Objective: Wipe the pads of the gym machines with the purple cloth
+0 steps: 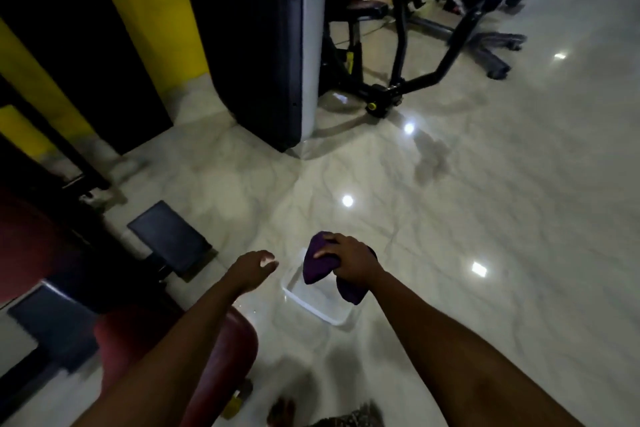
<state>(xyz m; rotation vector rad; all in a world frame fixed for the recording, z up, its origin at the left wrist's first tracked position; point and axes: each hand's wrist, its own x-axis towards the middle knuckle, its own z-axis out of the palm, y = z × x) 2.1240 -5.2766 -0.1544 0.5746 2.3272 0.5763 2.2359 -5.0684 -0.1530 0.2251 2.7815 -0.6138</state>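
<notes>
- Cloth first: the purple cloth is bunched in the right hand, whose fingers curl round its middle. Both ends hang loose over a clear tub on the glossy floor.
- The left hand hovers just beside the tub with its fingers loosely spread, holding nothing.
- The nearest pad, a dark red one, sits low at the left under the left forearm, apart from the cloth.
- Whether the tub holds water cannot be told, but if the cloth is wet, carrying it unwrung would likely drip on the polished tiles and leave a slippery patch underfoot.
- A dangling end could catch the tub's rim as the cloth is lifted away and tip the tub.
- The single-handed grip round the middle looks loose, so a swing toward the pad might let the cloth slide out.
</notes>
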